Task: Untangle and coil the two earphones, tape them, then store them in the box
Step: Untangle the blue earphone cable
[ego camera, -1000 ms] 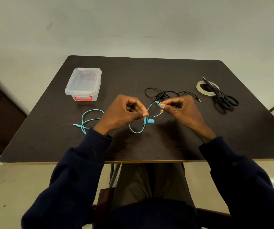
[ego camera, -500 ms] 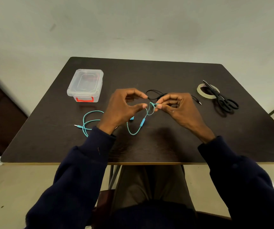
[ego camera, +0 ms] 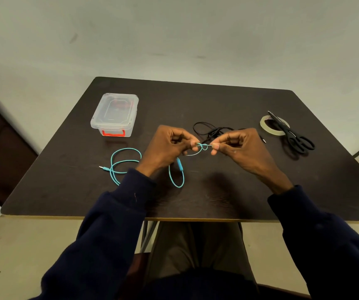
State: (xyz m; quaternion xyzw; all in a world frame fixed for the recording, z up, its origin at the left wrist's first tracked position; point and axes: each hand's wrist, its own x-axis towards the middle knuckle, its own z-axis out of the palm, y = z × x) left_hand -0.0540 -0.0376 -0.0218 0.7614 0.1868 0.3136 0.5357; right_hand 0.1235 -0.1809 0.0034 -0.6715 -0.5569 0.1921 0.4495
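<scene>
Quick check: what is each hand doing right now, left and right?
Left hand: fingers pinch the teal earphone cable at the knot.
Right hand: fingers pinch the same cable on the knot's other side.

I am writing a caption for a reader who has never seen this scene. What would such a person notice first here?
Both hands work at the middle of the table: the left hand and the right hand pinch a small knot in the turquoise earphone cable. Behind them lies a tangled black earphone; a lidded clear box stands far left, and black scissors rest on a tape roll far right.
</scene>
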